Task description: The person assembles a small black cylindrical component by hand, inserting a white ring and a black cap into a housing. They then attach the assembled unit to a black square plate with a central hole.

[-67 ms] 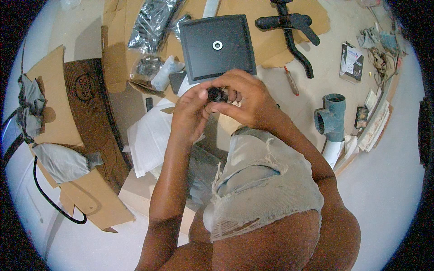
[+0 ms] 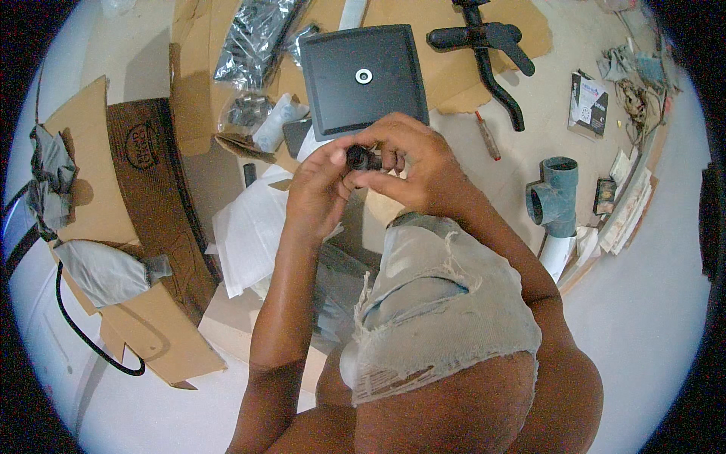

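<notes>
At the far left, a crumpled grey bag [image 2: 51, 178] hangs by an opened cardboard box [image 2: 94, 144], and below it a thin black hose [image 2: 82, 333] curves downward. Next comes a strip of dark brown patterned cardboard [image 2: 140, 189] running down the view. Farther along, clear plastic [image 2: 253, 41] wraps black parts near the upper edge, with a white packing sheet [image 2: 243, 231] lower down.

Toward the middle, the left hand [image 2: 321, 178] pinches a small black fitting [image 2: 362, 158] between thumb and fingers, its round open end facing left. The fitting sits between the two hands, seen just below a square black panel [image 2: 363, 106] with a pale ring [image 2: 364, 76] at its centre. From the other side, the right hand [image 2: 422, 163] curls its fingers onto the same piece. Below the hands spread frayed grey shorts [image 2: 446, 318].

Farther right, a black mixer tap [image 2: 484, 41] lies partly over cardboard; near its spout is a slim screwdriver [image 2: 488, 135]. Beyond, a grey tee pipe [image 2: 558, 198] stands beside a white pipe [image 2: 556, 256], with a black-and-white box [image 2: 588, 104] farther up.
</notes>
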The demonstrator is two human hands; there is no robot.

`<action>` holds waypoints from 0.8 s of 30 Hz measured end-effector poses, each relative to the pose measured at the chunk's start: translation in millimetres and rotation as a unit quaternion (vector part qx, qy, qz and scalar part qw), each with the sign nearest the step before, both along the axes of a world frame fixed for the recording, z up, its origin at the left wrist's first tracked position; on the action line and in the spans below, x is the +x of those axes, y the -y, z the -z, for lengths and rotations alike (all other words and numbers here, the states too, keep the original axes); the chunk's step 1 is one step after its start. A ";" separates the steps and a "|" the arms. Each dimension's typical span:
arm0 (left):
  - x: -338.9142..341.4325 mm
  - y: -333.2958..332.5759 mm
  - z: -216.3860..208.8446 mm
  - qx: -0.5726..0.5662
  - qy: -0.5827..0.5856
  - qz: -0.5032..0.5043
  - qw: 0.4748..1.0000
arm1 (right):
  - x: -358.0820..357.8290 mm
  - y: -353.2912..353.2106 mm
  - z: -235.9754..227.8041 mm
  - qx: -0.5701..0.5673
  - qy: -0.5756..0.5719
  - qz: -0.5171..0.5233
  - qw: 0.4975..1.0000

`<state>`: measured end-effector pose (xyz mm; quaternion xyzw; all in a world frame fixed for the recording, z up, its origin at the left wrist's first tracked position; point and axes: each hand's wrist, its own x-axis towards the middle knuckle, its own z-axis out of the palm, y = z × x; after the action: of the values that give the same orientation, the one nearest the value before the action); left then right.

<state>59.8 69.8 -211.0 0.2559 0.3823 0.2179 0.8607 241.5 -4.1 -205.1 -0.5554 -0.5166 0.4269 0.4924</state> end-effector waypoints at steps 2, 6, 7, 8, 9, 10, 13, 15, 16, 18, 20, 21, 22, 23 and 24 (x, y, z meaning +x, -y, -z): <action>0.2 -0.3 1.4 -0.016 0.002 -0.004 1.000 | 3.6 -0.8 4.7 -0.034 -0.046 0.037 0.998; 0.3 -5.7 5.5 -0.038 0.020 0.026 0.999 | 13.7 -5.3 16.5 -0.031 0.005 0.030 0.999; 0.3 -6.1 6.4 -0.040 0.025 0.032 0.998 | 14.9 -6.7 18.9 0.008 0.017 0.017 1.000; -0.1 -5.5 7.0 -0.040 0.027 0.030 0.998 | 14.2 -8.2 20.6 0.046 0.028 0.004 0.999; -0.5 -4.7 7.6 -0.039 0.023 0.027 0.999 | 13.6 -9.3 21.6 0.081 0.037 -0.010 0.996; -0.8 -4.3 8.5 -0.037 0.018 0.022 0.999 | 13.4 -8.6 21.5 0.065 0.029 -0.009 0.997; -1.1 -4.7 11.1 -0.084 0.073 -0.001 0.994 | 12.1 -7.0 19.6 0.021 0.023 -0.002 1.000; -2.4 -7.1 10.3 -0.116 0.077 -0.008 0.990 | 12.4 -6.9 18.8 0.009 0.052 0.012 0.999; -2.3 -7.9 9.8 -0.128 0.080 -0.011 0.988 | 13.0 -5.2 18.3 -0.055 -0.003 0.024 0.998; -0.5 -8.7 8.1 -0.099 0.062 -0.011 0.993 | 14.5 -2.6 19.0 -0.163 -0.117 0.045 0.979; 2.0 -9.5 4.9 -0.067 0.039 -0.005 0.997 | 14.5 -2.7 22.1 -0.163 -0.235 0.094 0.954; 3.5 -9.9 3.0 -0.052 0.025 0.000 0.998 | 14.5 -3.0 23.9 -0.172 -0.296 0.121 0.932; 4.8 -10.3 1.0 -0.036 0.011 0.005 0.999 | 15.1 -2.7 25.5 -0.152 -0.304 0.122 0.933; 6.1 -10.3 -1.0 -0.026 0.000 0.009 1.000 | 15.6 -2.8 27.0 -0.153 -0.311 0.127 0.929; 7.2 -9.8 -2.9 -0.015 -0.012 0.013 1.000 | 16.3 -2.7 28.1 -0.153 -0.319 0.133 0.926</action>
<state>67.0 79.5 -208.1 0.2502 0.3923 0.1983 0.8626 257.8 -1.3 -233.2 -0.5216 -0.1823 0.5861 0.5926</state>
